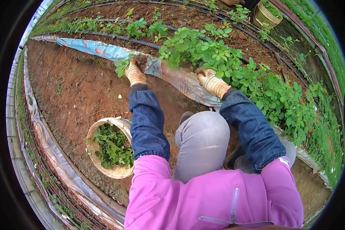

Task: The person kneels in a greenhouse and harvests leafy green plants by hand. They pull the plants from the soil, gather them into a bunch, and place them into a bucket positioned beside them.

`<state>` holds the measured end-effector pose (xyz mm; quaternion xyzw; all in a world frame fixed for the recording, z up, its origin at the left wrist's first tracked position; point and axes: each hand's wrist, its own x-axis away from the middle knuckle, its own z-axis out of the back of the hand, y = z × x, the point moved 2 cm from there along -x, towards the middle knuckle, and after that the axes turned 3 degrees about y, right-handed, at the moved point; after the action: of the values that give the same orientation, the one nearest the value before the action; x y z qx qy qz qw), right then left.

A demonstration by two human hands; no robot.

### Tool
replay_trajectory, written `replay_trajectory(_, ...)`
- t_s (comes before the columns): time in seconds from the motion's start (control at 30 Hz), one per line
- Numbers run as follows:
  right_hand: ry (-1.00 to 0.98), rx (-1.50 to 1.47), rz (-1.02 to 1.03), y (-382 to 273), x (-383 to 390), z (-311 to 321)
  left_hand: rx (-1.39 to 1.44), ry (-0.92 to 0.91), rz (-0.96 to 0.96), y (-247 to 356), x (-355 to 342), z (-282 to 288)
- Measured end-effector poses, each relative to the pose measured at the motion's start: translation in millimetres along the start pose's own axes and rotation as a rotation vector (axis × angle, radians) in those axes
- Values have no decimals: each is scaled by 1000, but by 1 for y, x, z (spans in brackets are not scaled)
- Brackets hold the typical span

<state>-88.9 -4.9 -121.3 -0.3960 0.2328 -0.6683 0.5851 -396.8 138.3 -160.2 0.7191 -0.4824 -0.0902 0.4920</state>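
My left hand [135,75], in a striped cream work glove, is closed on a tuft of green leafy plants [121,66] above the bed's edge. My right hand [214,82], gloved the same way, has its fingers curled at the near side of a dense row of green plants [214,50]; what they hold, if anything, is hidden. Between and below the hands runs a strip of plastic sheeting [182,82], pale here and blue farther left. To the left of my left sleeve, a tilted white bucket [94,153] contains loose green leaves and stems [113,145].
Black drip hoses [134,39] run along the planted bed. At the top right stands a yellowish bucket [267,16] of greenery, with part of another person [234,2] near it. A bare soil path [73,96] lies to my left, bordered by white sheeting [38,119].
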Motion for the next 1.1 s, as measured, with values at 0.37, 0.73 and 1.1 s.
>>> replay_trajectory(0.37,68,-20,105,10,4,2,-734,-78,-578,43,-32,-80)
replay_trajectory(0.73,39,-60,34,1,10,7,-508,-615,-409,-46,128,-23)
replay_trajectory(1.1,54,-108,21,4,9,3,-1454,-485,-669,-47,135,-82)
